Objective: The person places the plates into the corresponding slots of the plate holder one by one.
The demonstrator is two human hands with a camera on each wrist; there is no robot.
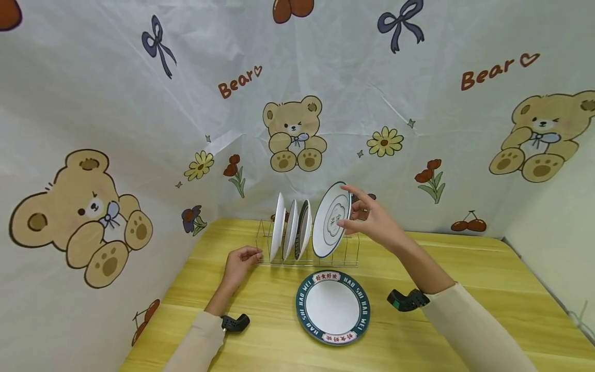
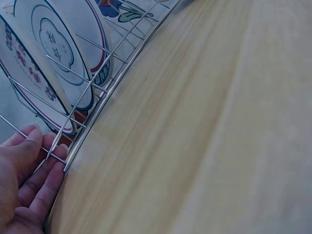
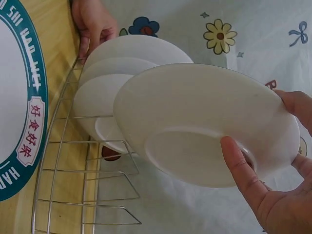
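My right hand [image 1: 378,222] holds a white plate [image 1: 329,222] with a dark rim by its edge, tilted, at the right part of a wire dish rack [image 1: 307,265]. In the right wrist view its plain back [image 3: 170,107] faces the camera, with the thumb against it. Whether its lower edge touches the rack is hard to tell. My left hand [image 1: 239,266] pinches the wire at the rack's left end; the left wrist view shows thumb and fingers [image 2: 34,146] round it. Three plates [image 1: 278,227] stand on edge in the rack's left part.
A plate with a dark green lettered rim [image 1: 302,310] lies flat on the wooden table [image 1: 260,341] in front of the rack. Behind the rack hangs a white cloth [image 1: 344,155] printed with bears, flowers and bows. Dark wrist cameras [image 1: 408,300] sit on both wrists.
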